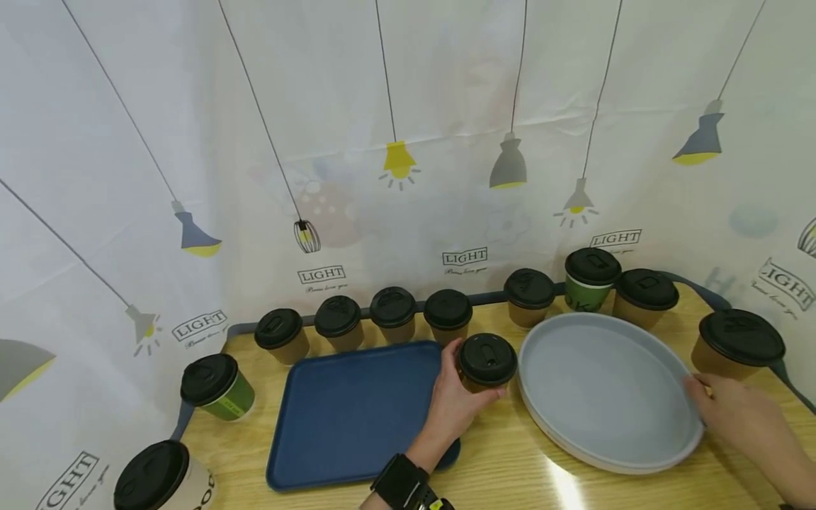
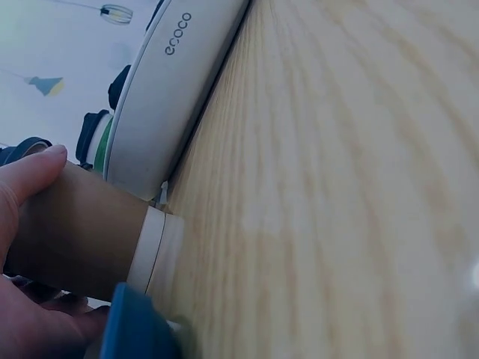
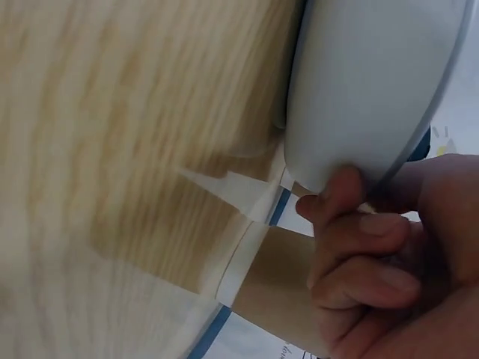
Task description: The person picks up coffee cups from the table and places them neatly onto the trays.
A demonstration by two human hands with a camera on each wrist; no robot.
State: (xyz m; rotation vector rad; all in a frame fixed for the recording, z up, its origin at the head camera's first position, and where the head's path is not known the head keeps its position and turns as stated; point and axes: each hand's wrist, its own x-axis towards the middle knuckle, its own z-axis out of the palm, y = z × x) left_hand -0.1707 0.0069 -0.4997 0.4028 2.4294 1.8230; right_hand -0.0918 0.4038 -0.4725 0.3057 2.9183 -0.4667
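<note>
My left hand (image 1: 454,404) grips a brown paper coffee cup (image 1: 487,361) with a black lid, its thumb on one side and fingers round the other. The cup is upright between the blue rectangular tray (image 1: 360,418) and the pale grey round tray (image 1: 605,389). In the left wrist view the white base of the cup is right at the wooden tabletop (image 2: 314,187). At the round tray's right edge, my right hand (image 1: 742,414) pinches the rim between thumb and index finger, its other fingers curled below, as the right wrist view shows.
Several brown lidded cups (image 1: 393,315) line the table's back edge. A green cup (image 1: 586,280) stands behind the round tray, another green cup (image 1: 217,386) left of the blue tray. A white cup (image 1: 162,478) is at front left, a brown cup (image 1: 736,343) beside my right hand.
</note>
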